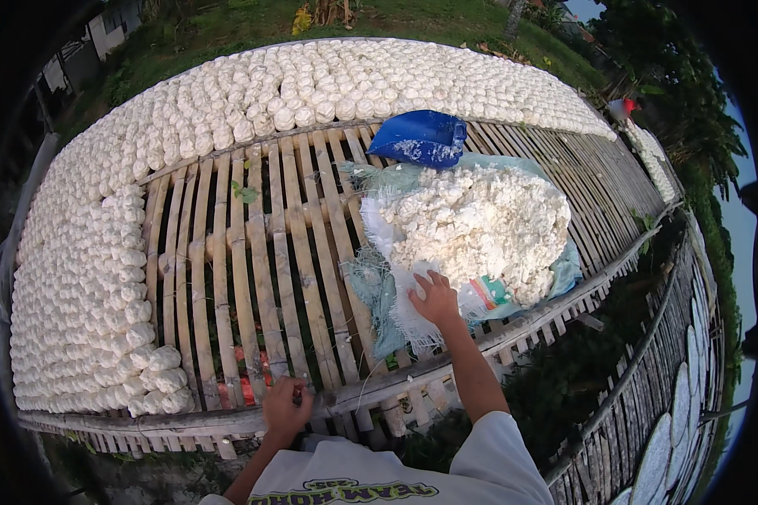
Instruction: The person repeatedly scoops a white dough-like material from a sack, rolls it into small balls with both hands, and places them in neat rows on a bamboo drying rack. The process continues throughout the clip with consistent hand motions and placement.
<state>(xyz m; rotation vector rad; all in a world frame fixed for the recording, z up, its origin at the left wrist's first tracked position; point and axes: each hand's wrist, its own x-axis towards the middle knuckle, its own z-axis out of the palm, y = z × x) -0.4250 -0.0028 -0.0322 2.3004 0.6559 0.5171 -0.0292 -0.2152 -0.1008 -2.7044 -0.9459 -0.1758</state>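
Observation:
A heap of white, crumbly, damp-looking lumps (480,220) lies on a spread-out woven plastic sack (377,290), right of the middle. My right hand (435,300) is over the sack's frayed near edge, beside the heap, fingers apart and nothing seen in them. Lower left of it, my left hand (286,406) is closed at the front bamboo rail (354,396); whatever its curled fingers may hold is hidden. Rows of rounded white clumps (84,311) cover the left side and the far side of the slatted bamboo rack (288,261). Their nearest end is left of my left hand.
A blue plastic scoop-like container (421,139), dusted with white bits, sits on the slats behind the heap. Gaps run between the slats, with something red (248,374) showing below. On the right, another bamboo rack (615,421) carries flat pale rounds (653,454). Grass lies beyond.

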